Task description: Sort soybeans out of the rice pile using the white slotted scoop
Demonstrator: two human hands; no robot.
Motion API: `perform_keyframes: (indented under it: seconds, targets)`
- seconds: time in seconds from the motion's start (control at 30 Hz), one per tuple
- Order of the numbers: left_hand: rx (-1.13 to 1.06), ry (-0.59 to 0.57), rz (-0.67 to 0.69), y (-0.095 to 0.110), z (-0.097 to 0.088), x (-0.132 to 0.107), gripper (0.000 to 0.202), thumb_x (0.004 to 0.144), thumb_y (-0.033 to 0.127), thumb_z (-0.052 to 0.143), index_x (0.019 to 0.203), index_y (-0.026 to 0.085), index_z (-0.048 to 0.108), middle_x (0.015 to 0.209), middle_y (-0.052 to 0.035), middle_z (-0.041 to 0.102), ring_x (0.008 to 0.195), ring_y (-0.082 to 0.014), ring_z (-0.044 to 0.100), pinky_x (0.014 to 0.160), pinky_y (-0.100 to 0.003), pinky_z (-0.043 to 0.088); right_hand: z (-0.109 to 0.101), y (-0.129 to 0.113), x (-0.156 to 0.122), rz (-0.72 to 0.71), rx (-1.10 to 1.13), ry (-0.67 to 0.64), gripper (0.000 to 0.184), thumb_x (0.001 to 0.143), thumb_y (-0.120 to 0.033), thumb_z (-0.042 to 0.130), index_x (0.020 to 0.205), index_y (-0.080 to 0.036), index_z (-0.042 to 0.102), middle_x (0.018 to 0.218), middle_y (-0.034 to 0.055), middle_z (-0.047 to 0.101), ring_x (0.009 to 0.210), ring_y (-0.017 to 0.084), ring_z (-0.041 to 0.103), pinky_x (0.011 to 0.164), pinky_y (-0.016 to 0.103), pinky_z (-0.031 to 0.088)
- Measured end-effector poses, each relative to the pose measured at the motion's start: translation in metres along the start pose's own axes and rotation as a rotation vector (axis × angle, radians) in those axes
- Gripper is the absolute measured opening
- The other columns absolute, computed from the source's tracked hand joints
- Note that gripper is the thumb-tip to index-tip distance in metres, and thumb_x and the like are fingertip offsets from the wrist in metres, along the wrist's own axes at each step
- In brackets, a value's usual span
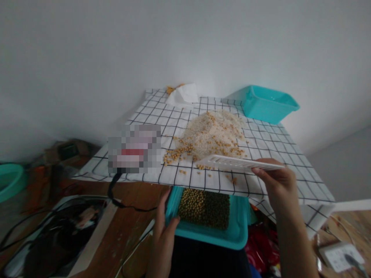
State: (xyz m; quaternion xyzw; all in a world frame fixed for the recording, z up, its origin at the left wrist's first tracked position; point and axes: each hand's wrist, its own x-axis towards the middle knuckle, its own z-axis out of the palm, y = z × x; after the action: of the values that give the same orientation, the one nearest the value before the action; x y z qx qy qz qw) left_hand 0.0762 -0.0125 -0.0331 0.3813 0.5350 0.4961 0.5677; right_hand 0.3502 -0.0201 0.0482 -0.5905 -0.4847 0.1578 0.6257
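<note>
My left hand (pixel 164 227) grips the left rim of a teal tray (pixel 232 235) held under the table's front edge; the tray holds yellow soybeans and green beans (pixel 204 208). My right hand (pixel 275 181) pinches the right end of a flat white slotted scraper (pixel 237 163) lying on the table. The scraper rests against a pile of white rice mixed with soybeans (pixel 213 133) on the black-and-white checked cloth (pixel 269 148). Loose soybeans (pixel 175 154) lie scattered at the pile's near left.
An empty teal tub (pixel 268 103) stands at the table's far right corner. A white tissue pack (pixel 182 94) sits at the back edge. A blurred object (pixel 135 148) lies left on the cloth with a black cable (pixel 113 189) hanging. Floor clutter lies left.
</note>
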Motion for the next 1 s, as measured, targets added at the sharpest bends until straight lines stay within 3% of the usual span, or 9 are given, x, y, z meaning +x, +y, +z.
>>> perform_keyframes:
  seconds: [0.23, 0.43, 1.0]
  targets:
    - [0.047, -0.020, 0.037, -0.002, -0.006, 0.001, 0.054, 0.084, 0.022, 0.064, 0.138, 0.033, 0.062, 0.155, -0.0021, 0.057, 0.150, -0.0316, 0.039, 0.126, -0.048, 0.024, 0.000, -0.008, -0.002, -0.034, -0.057, -0.049, 0.008, 0.079, -0.025, 0.080, 0.085, -0.030, 0.081, 0.087, 0.0007, 0.079, 0.084, 0.020, 0.074, 0.078, 0.034, 0.060]
    - [0.080, -0.012, 0.068, -0.003, -0.005, 0.002, 0.053, 0.086, 0.019, 0.060, 0.137, 0.033, 0.062, 0.153, -0.0025, 0.059, 0.149, -0.0306, 0.041, 0.125, -0.047, 0.026, -0.004, -0.010, -0.008, -0.004, -0.135, -0.063, 0.007, 0.080, -0.030, 0.081, 0.088, -0.030, 0.082, 0.090, 0.0024, 0.081, 0.083, 0.022, 0.075, 0.075, 0.035, 0.061]
    - [0.074, -0.043, 0.101, -0.006, -0.006, 0.004, 0.052, 0.089, 0.022, 0.058, 0.140, 0.029, 0.059, 0.155, -0.0042, 0.057, 0.149, -0.0302, 0.040, 0.126, -0.047, 0.024, -0.012, -0.014, -0.028, 0.008, -0.089, -0.074, 0.011, 0.085, -0.025, 0.077, 0.090, -0.034, 0.081, 0.093, -0.0019, 0.081, 0.090, 0.019, 0.076, 0.081, 0.030, 0.061]
